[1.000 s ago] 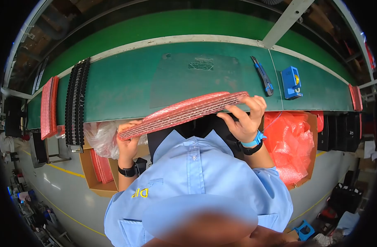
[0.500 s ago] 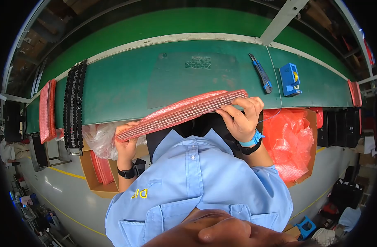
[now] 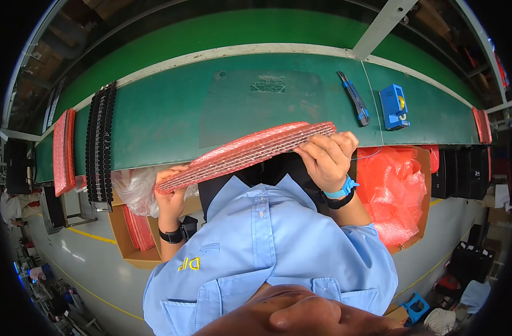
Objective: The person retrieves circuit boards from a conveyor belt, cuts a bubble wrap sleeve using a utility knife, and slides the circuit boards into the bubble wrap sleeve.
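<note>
A long stack wrapped in red bubble wrap [image 3: 250,150] is held at a slant along the front edge of the green bench [image 3: 155,123], its layered edge facing me. My left hand [image 3: 173,187] grips its lower left end, thumb on top. Around the upper right end, my right hand [image 3: 330,159] closes with its fingers bent over the edge. Beyond the stack, a thin dark sheet [image 3: 233,112] lies flat on the bench.
A cutter [image 3: 354,99] and a blue tape dispenser [image 3: 394,106] lie at the right. Black slotted racks [image 3: 101,145] and red wrapped bundles [image 3: 64,151] stand at the left. Below the bench are a box of red bubble wrap [image 3: 390,196] and a carton [image 3: 141,256].
The fingers of my right hand have shifted slightly and curl more closely over the stack's edge. The stack stays in nearly the same place.
</note>
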